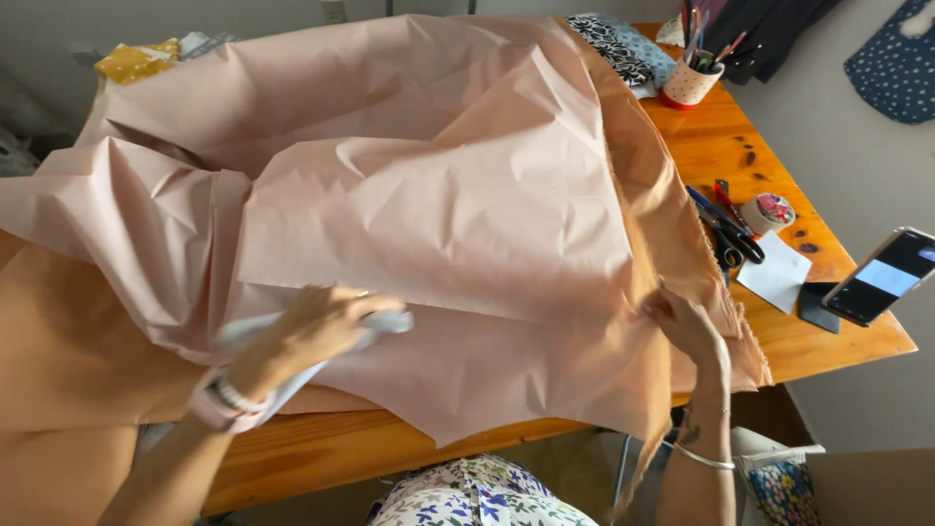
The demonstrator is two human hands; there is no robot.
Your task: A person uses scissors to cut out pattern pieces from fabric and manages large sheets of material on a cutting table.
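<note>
My left hand (317, 326) has its grip closed around a pale rolled cloth (385, 321), resting on the pink paper (438, 205) spread over the desk (740, 146). My right hand (682, 326) pinches the tan fabric (672, 234) edge beside the scissors (730, 234).

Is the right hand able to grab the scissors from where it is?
Probably yes. The right hand pinches the pink paper's edge, and the scissors lie uncovered on the wooden table just beyond it, with nothing between.
</note>
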